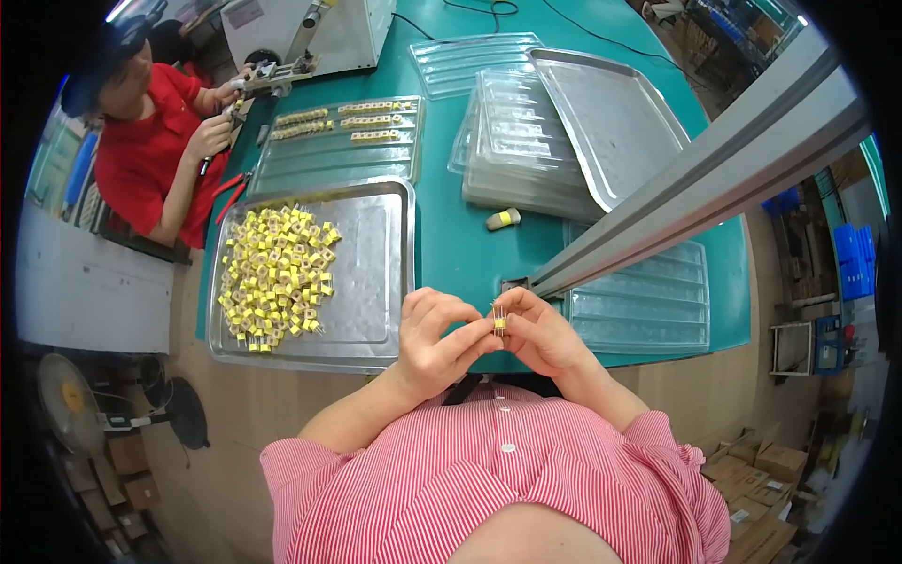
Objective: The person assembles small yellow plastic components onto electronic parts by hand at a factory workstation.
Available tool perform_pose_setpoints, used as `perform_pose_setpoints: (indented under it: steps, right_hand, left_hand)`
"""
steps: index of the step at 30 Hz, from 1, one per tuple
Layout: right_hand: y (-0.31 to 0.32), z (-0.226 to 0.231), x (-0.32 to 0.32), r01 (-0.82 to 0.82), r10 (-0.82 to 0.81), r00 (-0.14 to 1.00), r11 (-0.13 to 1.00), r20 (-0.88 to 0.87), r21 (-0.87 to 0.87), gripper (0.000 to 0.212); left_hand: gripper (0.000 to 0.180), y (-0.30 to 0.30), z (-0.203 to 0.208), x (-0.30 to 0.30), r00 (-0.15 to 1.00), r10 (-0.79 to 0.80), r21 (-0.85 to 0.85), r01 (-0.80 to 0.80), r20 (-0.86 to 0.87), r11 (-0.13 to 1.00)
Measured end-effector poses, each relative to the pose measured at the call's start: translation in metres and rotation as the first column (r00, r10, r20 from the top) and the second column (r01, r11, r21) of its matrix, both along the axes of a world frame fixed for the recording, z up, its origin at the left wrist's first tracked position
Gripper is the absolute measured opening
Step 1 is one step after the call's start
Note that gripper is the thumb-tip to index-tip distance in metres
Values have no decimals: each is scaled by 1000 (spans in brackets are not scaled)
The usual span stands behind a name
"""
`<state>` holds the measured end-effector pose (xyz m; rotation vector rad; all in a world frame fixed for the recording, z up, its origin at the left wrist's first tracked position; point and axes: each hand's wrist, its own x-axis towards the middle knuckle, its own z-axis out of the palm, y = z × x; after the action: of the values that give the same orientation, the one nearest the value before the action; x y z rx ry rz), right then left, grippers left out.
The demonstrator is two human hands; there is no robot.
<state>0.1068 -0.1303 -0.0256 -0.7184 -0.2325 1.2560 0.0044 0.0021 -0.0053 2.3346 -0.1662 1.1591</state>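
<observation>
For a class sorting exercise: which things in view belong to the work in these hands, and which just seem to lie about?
Likely in use:
- left hand and right hand, at one small yellow component
- metal tray with a heap of similar yellow parts

Seemingly lying about:
- red-handled pliers
- fan
- cardboard boxes

A co-worker in a red shirt [132, 174] and dark cap [101, 56] sits at the far left, beside a white machine [352, 39]. Red-handled pliers [228, 199] lie near that person on the green table [442, 246]. A grey metal post [700, 174] slants across the right. A fan [64, 397] stands lower left; cardboard boxes [780, 462] are stacked lower right, below blue bins [854, 258].
</observation>
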Motion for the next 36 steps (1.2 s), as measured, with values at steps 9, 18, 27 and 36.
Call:
perform_pose_setpoints:
  steps: [9,18,27,36]
  right_hand:
    - [3,0,-2,-40,42,999,998,-32,48,14]
    - [4,-5,-4,17,-35,981,995,192,98,15]
    - [5,-2,-5,59,-89,980,984,177,166,14]
    - [0,-4,-1,43,-88,950,987,299,154,16]
  left_hand:
    - [15,1,-7,0,996,-85,-158,89,31,983]
    - [7,-8,-2,-7,872,-464,-942,9,-157,335]
    - [21,-11,-7,-7,853,-523,-995,46,-10,94]
    - [20,-12,-9,-6,850,-526,-980,89,-20,180]
